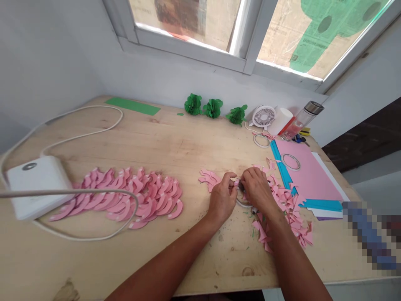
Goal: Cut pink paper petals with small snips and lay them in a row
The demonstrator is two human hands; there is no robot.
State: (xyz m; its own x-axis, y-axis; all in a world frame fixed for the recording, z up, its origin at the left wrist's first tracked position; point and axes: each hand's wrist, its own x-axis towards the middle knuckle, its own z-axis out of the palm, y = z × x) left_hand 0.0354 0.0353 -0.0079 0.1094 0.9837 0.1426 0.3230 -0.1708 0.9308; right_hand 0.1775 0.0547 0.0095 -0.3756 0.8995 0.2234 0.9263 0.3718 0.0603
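Note:
My left hand (223, 200) pinches a small pink paper piece (236, 182) between thumb and fingertips. Close against it, my right hand (257, 188) is closed, its fingers curled around something small and dark that I cannot make out. Beneath the hands, partly hidden, lies a white tape roll (244, 203). Several pink paper pieces (209, 179) rest just left of my left hand. Around my right wrist spreads a heap of pink paper scraps (294, 213). Further left, curved pink paper strips (134, 194) lie overlapped in rows.
A white power bank (40, 188) with a looping cable sits at the left. Green paper balls (213, 108) line the wall. A small fan (263, 116), a glass bottle (302, 121) and pink paper sheets (310, 167) with a tape ring (290, 162) are at the right.

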